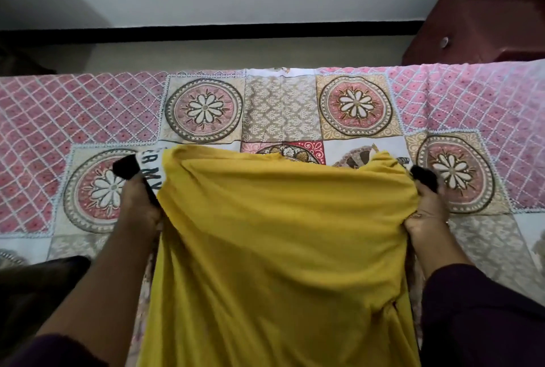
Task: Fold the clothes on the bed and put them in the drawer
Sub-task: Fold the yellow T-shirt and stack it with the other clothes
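A mustard-yellow garment (280, 242) with black cuffs and a white lettered panel at its left sleeve is held up over the bed (280, 107), hanging down toward me. My left hand (138, 204) grips its left edge near the lettered sleeve. My right hand (427, 216) grips its right edge near the black cuff. The cloth is stretched between both hands, and its lower part runs out of view at the bottom.
The bed carries a patterned pink, beige and white cover. A dark red-brown wooden cabinet (483, 18) with a round knob stands at the far right beyond the bed. A dark item (44, 278) lies at the left near edge. Floor and white wall lie behind.
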Demonstrator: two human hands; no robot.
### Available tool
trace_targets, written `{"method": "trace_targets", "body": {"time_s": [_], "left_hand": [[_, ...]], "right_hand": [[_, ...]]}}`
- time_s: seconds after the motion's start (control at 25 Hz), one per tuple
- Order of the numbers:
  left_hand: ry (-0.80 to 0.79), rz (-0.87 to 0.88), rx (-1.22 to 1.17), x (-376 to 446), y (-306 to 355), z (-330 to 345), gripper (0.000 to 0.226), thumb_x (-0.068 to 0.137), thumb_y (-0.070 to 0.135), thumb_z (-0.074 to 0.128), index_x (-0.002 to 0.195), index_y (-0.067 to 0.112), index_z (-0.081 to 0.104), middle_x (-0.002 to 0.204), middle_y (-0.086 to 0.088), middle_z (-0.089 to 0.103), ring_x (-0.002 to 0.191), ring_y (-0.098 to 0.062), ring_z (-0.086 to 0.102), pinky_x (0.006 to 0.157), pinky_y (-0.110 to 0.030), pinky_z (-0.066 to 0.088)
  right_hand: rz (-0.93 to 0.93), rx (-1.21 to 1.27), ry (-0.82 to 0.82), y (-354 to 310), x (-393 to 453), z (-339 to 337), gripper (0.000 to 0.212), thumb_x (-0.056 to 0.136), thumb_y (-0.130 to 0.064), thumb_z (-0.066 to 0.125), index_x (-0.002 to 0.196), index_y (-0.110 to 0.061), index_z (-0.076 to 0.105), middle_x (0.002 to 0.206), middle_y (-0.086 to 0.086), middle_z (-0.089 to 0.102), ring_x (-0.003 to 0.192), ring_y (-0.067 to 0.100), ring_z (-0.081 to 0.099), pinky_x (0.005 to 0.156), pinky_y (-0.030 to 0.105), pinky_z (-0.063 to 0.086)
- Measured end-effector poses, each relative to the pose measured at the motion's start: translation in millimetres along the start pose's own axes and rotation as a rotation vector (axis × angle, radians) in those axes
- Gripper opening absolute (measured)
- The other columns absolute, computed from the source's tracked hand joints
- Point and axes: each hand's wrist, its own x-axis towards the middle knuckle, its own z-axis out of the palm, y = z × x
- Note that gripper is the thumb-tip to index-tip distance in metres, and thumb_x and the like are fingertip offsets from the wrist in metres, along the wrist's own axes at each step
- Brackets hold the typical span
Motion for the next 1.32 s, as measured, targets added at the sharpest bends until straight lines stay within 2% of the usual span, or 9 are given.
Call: {"method": "trace_targets", "body": {"time_s": [0.2, 0.32, 0.44, 0.52, 0.64, 0.88, 1.08, 1.2, 1.32], "left_hand": [[0.474, 0.142, 0.038, 51, -2, -21, 0.028, 0.096, 0.027, 0.047, 0.120, 0.014, 0.051, 0.113, -0.001, 0.056, 0.113, -0.017, 0.056, 0.096, -0.031, 0.045], [0.813, 0.184, 0.796, 76, -15, -29, 0.075, 0.087, 0.043, 0.045, 0.149, 0.008, 0.018, 0.153, -0.010, 0.021, 0.141, -0.032, 0.020, 0.116, -0.048, 0.012], [0.343, 0.964, 1.207, 41, -19, 20, 0.048, 0.085, 0.022, 0.051, 0.129, 0.004, 0.046, 0.134, -0.019, 0.045, 0.128, -0.037, 0.036, 0.109, -0.043, 0.018], [-0.045, 1.251, 1.262, 29, -16, 64, 0.029, 0.086, 0.006, 0.049, 0.112, -0.002, 0.059, 0.112, -0.025, 0.059, 0.111, -0.038, 0.051, 0.098, -0.037, 0.032], [-0.487, 1.095, 1.467, 37, -25, 104, 0.025, 0.087, -0.001, 0.055, 0.110, -0.002, 0.066, 0.107, -0.023, 0.066, 0.102, -0.038, 0.060, 0.083, -0.038, 0.043], [-0.744, 0.984, 1.699, 33, -48, 134, 0.033, 0.082, 0.031, 0.070, 0.107, 0.009, 0.069, 0.102, -0.013, 0.066, 0.097, -0.030, 0.056, 0.066, -0.026, 0.031], [-0.531, 0.971, 1.617, 30, -48, 138, 0.029, 0.098, 0.025, 0.045, 0.117, 0.003, 0.052, 0.101, -0.025, 0.061, 0.093, -0.039, 0.057, 0.066, -0.037, 0.033], [-0.304, 1.131, 1.550, 34, -29, 139, 0.030, 0.100, 0.025, 0.041, 0.119, 0.004, 0.050, 0.094, -0.025, 0.064, 0.083, -0.041, 0.060, 0.062, -0.037, 0.032], [-0.151, 1.290, 1.501, 44, -5, 143, 0.030, 0.101, 0.025, 0.039, 0.118, 0.003, 0.051, 0.087, -0.025, 0.064, 0.074, -0.040, 0.060, 0.058, -0.036, 0.032]], "right_hand": [[-0.223, -0.433, 0.436, 2, 50, -13, 0.036, 0.083, -0.001, 0.047, 0.109, -0.021, 0.061, 0.119, 0.012, 0.059, 0.102, 0.027, 0.056, 0.092, 0.039, 0.048], [-0.339, -1.129, 0.559, -3, 31, 10, 0.040, 0.087, -0.018, 0.050, 0.126, -0.028, 0.049, 0.142, 0.009, 0.037, 0.128, 0.030, 0.035, 0.105, 0.047, 0.026], [-1.086, -1.245, 0.092, 6, 3, 53, 0.042, 0.075, -0.006, 0.043, 0.109, -0.016, 0.066, 0.128, 0.015, 0.054, 0.129, 0.035, 0.041, 0.099, 0.042, 0.029], [-1.228, -1.238, -0.344, 12, -3, 85, 0.049, 0.072, -0.004, 0.032, 0.105, -0.003, 0.069, 0.111, 0.023, 0.064, 0.118, 0.042, 0.052, 0.094, 0.044, 0.041], [-0.795, -1.618, -0.789, 8, -11, 123, 0.048, 0.086, 0.003, 0.031, 0.125, -0.006, 0.057, 0.120, 0.022, 0.059, 0.117, 0.035, 0.053, 0.092, 0.039, 0.043], [-0.359, -2.378, -0.948, -2, 10, 138, 0.031, 0.089, -0.033, 0.054, 0.108, -0.010, 0.064, 0.121, 0.013, 0.060, 0.102, 0.030, 0.056, 0.092, 0.038, 0.048], [-0.155, -2.512, -1.086, -21, 8, 137, 0.009, 0.067, -0.031, 0.066, 0.070, -0.031, 0.057, 0.095, -0.001, 0.061, 0.095, 0.027, 0.059, 0.090, 0.040, 0.051], [-0.360, -2.399, -1.052, -30, 8, 138, 0.024, 0.082, -0.002, 0.055, 0.089, -0.021, 0.069, 0.093, 0.003, 0.064, 0.087, 0.024, 0.058, 0.068, 0.025, 0.047], [-0.521, -2.059, -0.705, -40, 12, 142, 0.025, 0.086, -0.002, 0.056, 0.106, -0.010, 0.069, 0.105, 0.009, 0.066, 0.087, 0.025, 0.058, 0.062, 0.025, 0.046]]}}
